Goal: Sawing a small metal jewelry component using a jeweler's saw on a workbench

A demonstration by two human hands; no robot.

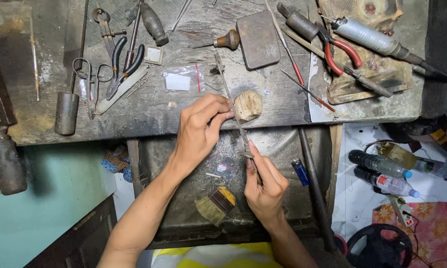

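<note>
The worn wooden desk (134, 119) spreads above both hands, scattered with tools. Beneath the hands lies a metal tray (183, 218) dusted with filings. On the floor well to the right of the right hand lie two plastic bottles (382, 173). A flat dark metal block (257, 39) rests on the desk above the left hand, and red-handled pliers (340, 52) lie up and to the right of it. Black-handled pliers (121, 69) and scissors (92, 79) lie to the upper left of the left hand. A brush (215, 204) sits in the tray just left of the right hand, a blue lighter (299, 171) just right of it. The left hand (199, 131) is curled, its fingertips pinching something too small to make out against the wooden peg (248, 105) at the desk edge. The right hand (264, 186) grips the handle end of a long thin file (233, 106), which runs up past the left hand's fingertips, just left of the peg.
</note>
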